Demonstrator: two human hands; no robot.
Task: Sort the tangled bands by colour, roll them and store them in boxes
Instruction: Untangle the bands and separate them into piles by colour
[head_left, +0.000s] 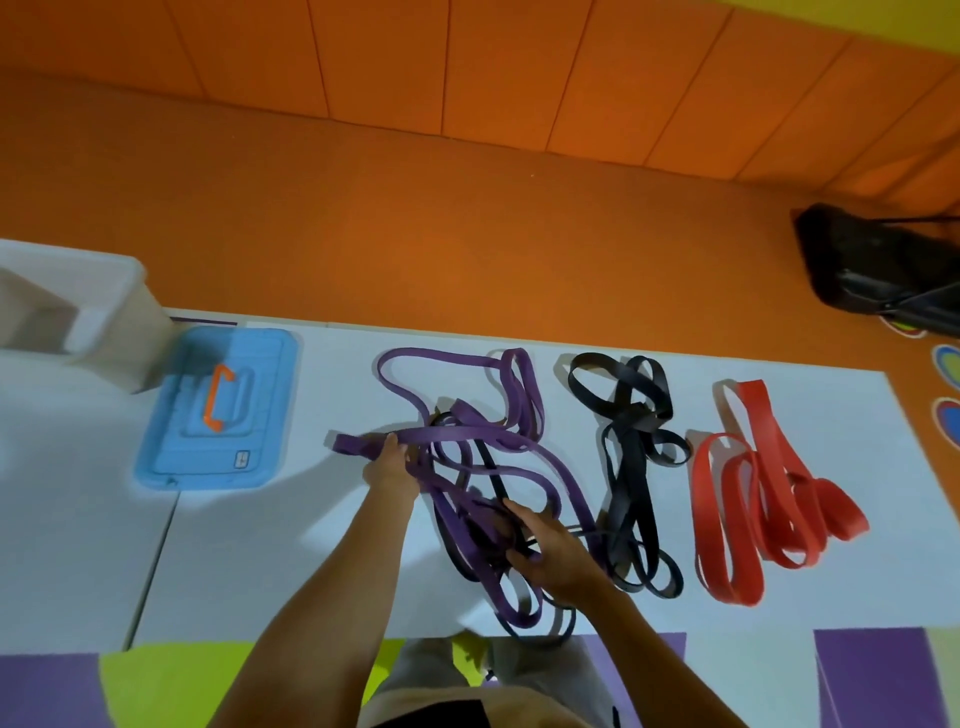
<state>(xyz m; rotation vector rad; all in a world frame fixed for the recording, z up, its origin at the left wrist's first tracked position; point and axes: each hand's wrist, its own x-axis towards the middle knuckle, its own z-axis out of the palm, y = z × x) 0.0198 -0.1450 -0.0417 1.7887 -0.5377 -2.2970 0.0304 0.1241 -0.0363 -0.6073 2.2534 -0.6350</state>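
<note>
The left hand (387, 465) pinched a purple band (457, 432) on the white table (311, 519). The right hand (550, 551) curled its fingers round the knot (478, 519) beside it. Pulling slowly, one loop at a time, would best free it without making the knot tighter.

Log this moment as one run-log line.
stage: untangling | left hand: grips purple band | right hand: grips purple-black tangle | black bands, red bands: separate piles | rolled: none visible
</note>
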